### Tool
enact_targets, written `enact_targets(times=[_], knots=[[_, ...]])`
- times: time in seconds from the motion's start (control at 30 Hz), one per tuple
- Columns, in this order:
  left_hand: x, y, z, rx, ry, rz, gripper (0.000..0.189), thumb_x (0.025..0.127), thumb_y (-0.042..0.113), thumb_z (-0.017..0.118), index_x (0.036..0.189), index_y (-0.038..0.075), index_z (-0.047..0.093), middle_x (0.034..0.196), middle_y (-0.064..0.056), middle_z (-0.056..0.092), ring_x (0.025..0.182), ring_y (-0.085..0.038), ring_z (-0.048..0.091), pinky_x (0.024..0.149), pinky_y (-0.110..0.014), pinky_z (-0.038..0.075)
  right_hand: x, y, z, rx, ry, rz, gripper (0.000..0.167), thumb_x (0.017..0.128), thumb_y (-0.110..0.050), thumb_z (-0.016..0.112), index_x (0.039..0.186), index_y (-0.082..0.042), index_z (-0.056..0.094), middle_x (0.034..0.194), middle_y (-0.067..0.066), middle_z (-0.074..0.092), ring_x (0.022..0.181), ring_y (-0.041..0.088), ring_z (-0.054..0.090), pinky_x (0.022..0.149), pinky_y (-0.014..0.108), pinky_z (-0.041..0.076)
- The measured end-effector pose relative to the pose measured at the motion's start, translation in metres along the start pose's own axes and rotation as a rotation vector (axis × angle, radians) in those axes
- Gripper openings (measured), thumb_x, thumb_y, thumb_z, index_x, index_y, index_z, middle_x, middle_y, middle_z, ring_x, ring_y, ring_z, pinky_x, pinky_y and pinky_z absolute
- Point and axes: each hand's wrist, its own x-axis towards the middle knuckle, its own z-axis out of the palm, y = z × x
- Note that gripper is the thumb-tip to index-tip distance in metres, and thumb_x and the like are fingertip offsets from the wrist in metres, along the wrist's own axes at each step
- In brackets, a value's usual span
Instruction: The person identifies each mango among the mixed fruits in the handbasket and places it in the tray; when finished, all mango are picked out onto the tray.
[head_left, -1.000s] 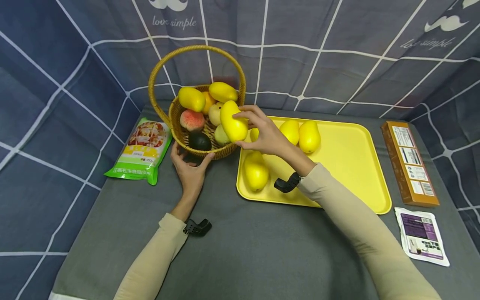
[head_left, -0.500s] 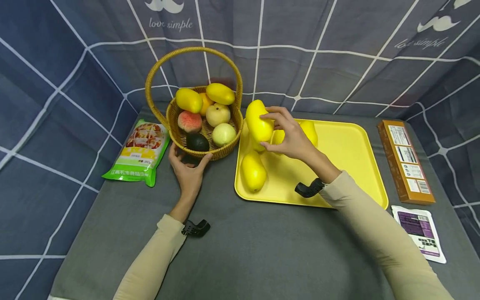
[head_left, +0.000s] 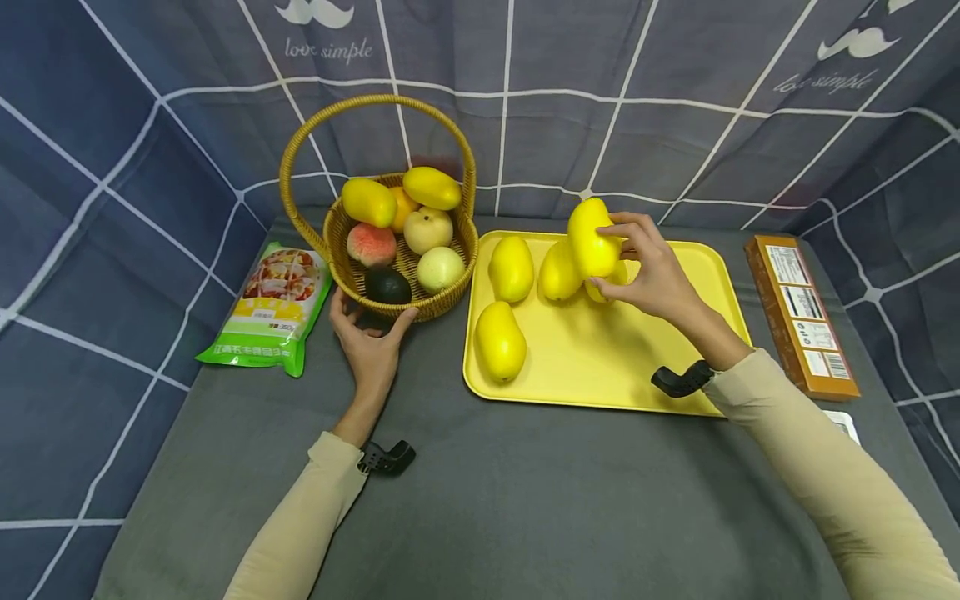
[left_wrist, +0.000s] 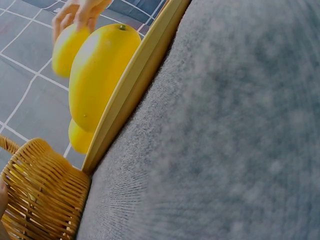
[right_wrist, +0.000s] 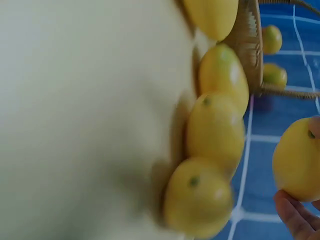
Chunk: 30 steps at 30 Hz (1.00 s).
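My right hand (head_left: pixel 654 268) pinches a yellow mango (head_left: pixel 590 237) between thumb and fingers, raised over the back of the yellow tray (head_left: pixel 600 367). In the right wrist view the held mango (right_wrist: pixel 299 160) is at the right edge, apart from the row of mangoes (right_wrist: pixel 215 132) on the tray. My left hand (head_left: pixel 372 350) holds the front wall of the wicker basket (head_left: pixel 450 302), thumb to the right and fingers to the left. In the basket lie two mangoes (head_left: pixel 432 188), a peach (head_left: pixel 372 244), an avocado (head_left: pixel 387 286), an orange (head_left: pixel 404 206) and two pale round fruits (head_left: pixel 441 270).
Further mangoes (head_left: pixel 501 342) lie on the tray's left and middle. A green food packet (head_left: pixel 270 308) sits left of the basket. Right of the tray is a brown box (head_left: pixel 802 317), with a white packet (head_left: pixel 842 423) partly hidden by the right sleeve. Grid-patterned cloth hangs behind.
My right hand has carried the mango from beside the basket rightward across the tray, uncovering the pale fruits and the tray's left mangoes. My left hand has stayed at the basket.
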Motion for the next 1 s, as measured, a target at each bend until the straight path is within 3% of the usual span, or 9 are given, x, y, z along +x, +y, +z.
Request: enact_targets(times=[0.1,0.43,0.67,0.83,1.0], knots=[[0.000,0.000,-0.001,0.001,-0.005,-0.003,0.093,0.078,0.005,0.082,0.148,-0.005,0.023,0.148,-0.028,0.028,0.124,-0.040,0.040,0.077,-0.051,0.037,-0.010,0.013,-0.012,-0.052,0.007,0.048,0.065,0.071,-0.007,0.085,0.129,-0.006,0.055,0.144,0.016,0.040,0.109,0.028,0.057,0.089,0.019,0.048],[-0.001,0.001,0.000,0.006,-0.005,0.010,0.092,0.078,0.003,0.081,0.148,-0.006,0.021,0.148,-0.030,0.027,0.124,-0.041,0.040,0.077,-0.053,0.038,-0.036,0.045,-0.039,-0.105,-0.030,0.182,0.062,0.074,-0.006,0.083,0.128,0.000,0.052,0.142,0.022,0.038,0.107,0.038,0.053,0.082,0.002,0.036],[-0.002,0.002,0.001,0.004,-0.004,0.008,0.092,0.078,0.003,0.081,0.148,-0.005,0.022,0.148,-0.029,0.027,0.125,-0.040,0.039,0.078,-0.052,0.038,-0.042,0.059,-0.044,-0.098,-0.109,0.299,0.063,0.077,-0.012,0.083,0.130,-0.002,0.051,0.136,0.023,0.039,0.102,0.038,0.055,0.076,0.002,0.037],[-0.002,0.002,0.000,0.007,-0.006,-0.007,0.092,0.079,0.005,0.080,0.149,-0.004,0.021,0.149,-0.028,0.026,0.125,-0.038,0.039,0.078,-0.051,0.038,-0.042,0.068,-0.044,-0.117,-0.170,0.329,0.063,0.079,-0.014,0.082,0.131,-0.002,0.051,0.139,0.024,0.037,0.100,0.039,0.057,0.077,0.009,0.040],[-0.002,0.001,0.000,0.000,-0.011,-0.016,0.091,0.080,0.005,0.080,0.149,-0.004,0.021,0.148,-0.028,0.026,0.124,-0.038,0.039,0.079,-0.050,0.038,-0.042,0.074,-0.042,-0.105,-0.199,0.350,0.064,0.078,-0.012,0.082,0.132,-0.001,0.049,0.136,0.024,0.037,0.100,0.041,0.059,0.075,0.002,0.037]])
